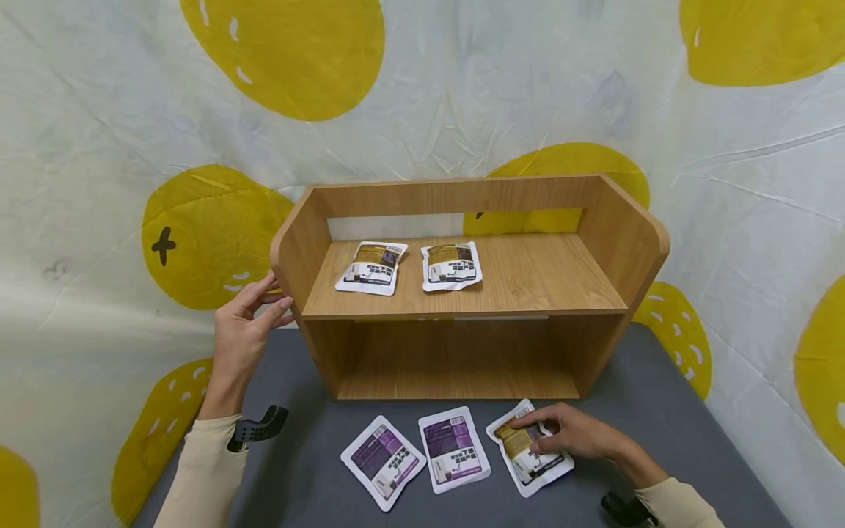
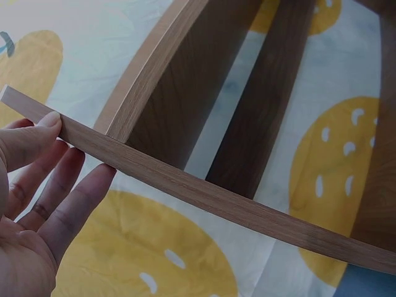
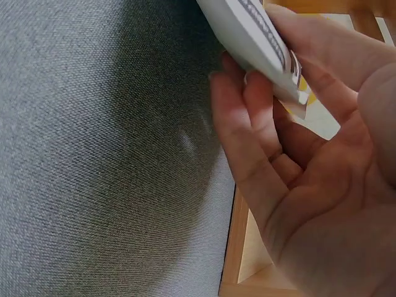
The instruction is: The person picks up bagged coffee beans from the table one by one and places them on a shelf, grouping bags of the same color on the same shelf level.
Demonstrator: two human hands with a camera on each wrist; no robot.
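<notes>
My left hand [image 1: 243, 334] holds the left side panel of a two-tier wooden shelf [image 1: 462, 359]. In the left wrist view the thumb lies on one side of the panel's edge [image 2: 185, 185] and the fingers on the other. Low in front of the shelf, my right hand [image 1: 574, 431] pinches a white pouch with a gold-brown label [image 1: 518, 444]. The right wrist view shows thumb and fingers on either side of that pouch [image 3: 247, 37], its edge tilted over the grey cloth. Two similar gold-labelled pouches, a left one [image 1: 372, 268] and a right one [image 1: 452, 266], lie on the upper tier.
Two purple-labelled white pouches, one tilted [image 1: 384, 463] and one straighter [image 1: 454, 449], lie on the grey table [image 1: 297, 469] left of my right hand. Behind the shelf hangs a white curtain [image 1: 422, 88] with yellow shapes. The shelf's right side panel [image 1: 627, 235] stands upright.
</notes>
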